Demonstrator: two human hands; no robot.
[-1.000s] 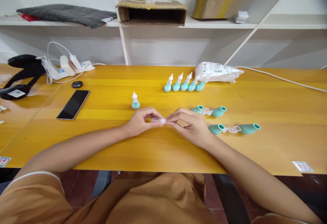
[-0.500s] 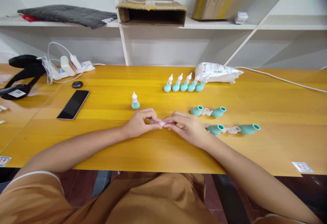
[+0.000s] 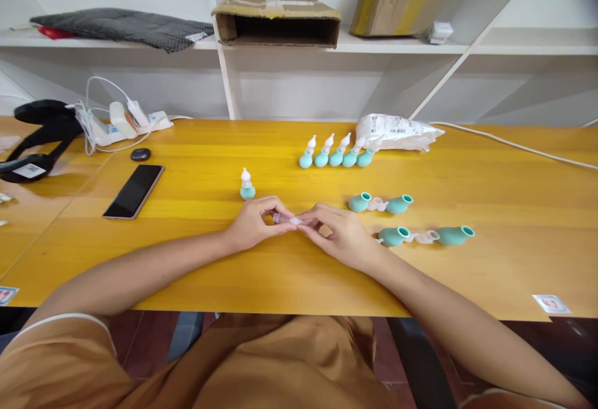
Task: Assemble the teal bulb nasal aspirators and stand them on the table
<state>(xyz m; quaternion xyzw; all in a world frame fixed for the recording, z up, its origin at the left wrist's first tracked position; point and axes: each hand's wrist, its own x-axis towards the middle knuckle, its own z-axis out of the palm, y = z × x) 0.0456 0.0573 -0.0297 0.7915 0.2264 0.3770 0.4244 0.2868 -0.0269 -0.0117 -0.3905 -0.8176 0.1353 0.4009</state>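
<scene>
My left hand (image 3: 256, 222) and my right hand (image 3: 337, 233) meet over the yellow table (image 3: 280, 272), both pinching a small clear plastic piece (image 3: 286, 219) between their fingertips. One assembled teal bulb with a white tip (image 3: 247, 185) stands upright just beyond my left hand. Several more assembled ones (image 3: 334, 154) stand in a row farther back. To the right of my right hand lie open teal bulbs (image 3: 359, 202) (image 3: 451, 235) with clear tips (image 3: 427, 236) between them.
A white plastic bag (image 3: 397, 131) lies behind the row. A black phone (image 3: 134, 190), a small dark object (image 3: 141, 154), a power strip with cables (image 3: 126, 122) and a black device (image 3: 35, 138) sit at the left. Cardboard boxes (image 3: 278, 20) rest on the shelf.
My hands have drawn closer together around the clear piece and shifted slightly left; less of the piece shows between the fingers now.
</scene>
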